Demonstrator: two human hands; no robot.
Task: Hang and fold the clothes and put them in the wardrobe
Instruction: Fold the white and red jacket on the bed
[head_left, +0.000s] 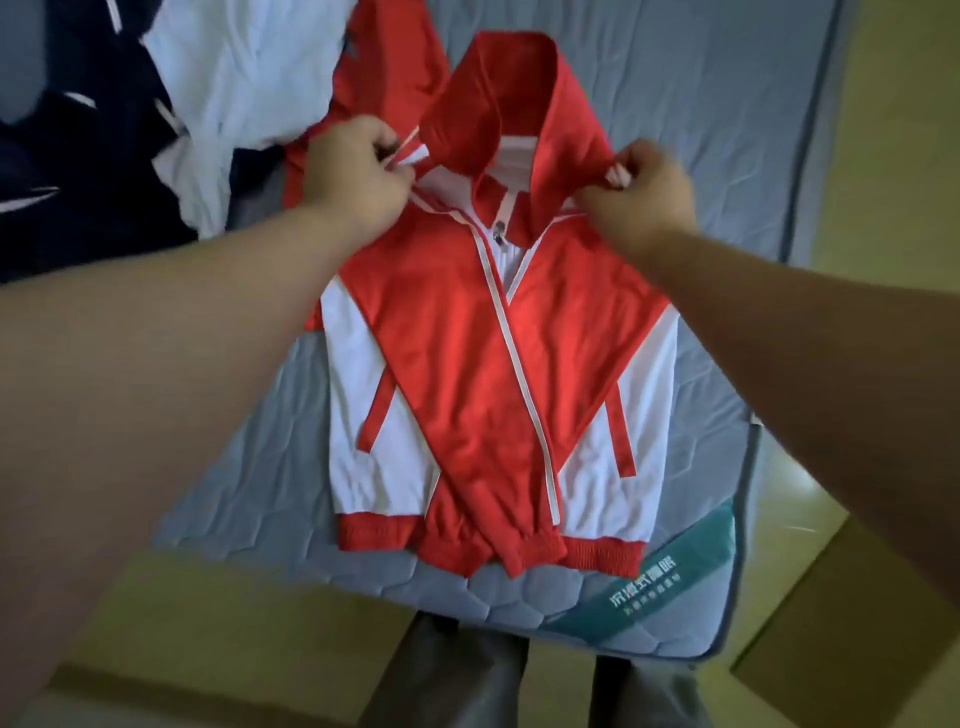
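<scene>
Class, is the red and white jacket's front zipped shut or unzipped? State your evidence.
Unzipped: on the jacket the two front panels overlap, their hems crossing at the bottom.

Dim, flat indoor light, perhaps from the right, soft shadows, faint sheen on floor (810, 488), blurred, stretched edges.

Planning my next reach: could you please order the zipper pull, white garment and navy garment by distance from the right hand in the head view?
From the right hand:
1. zipper pull, centre of jacket.
2. white garment, upper left.
3. navy garment, far left.
</scene>
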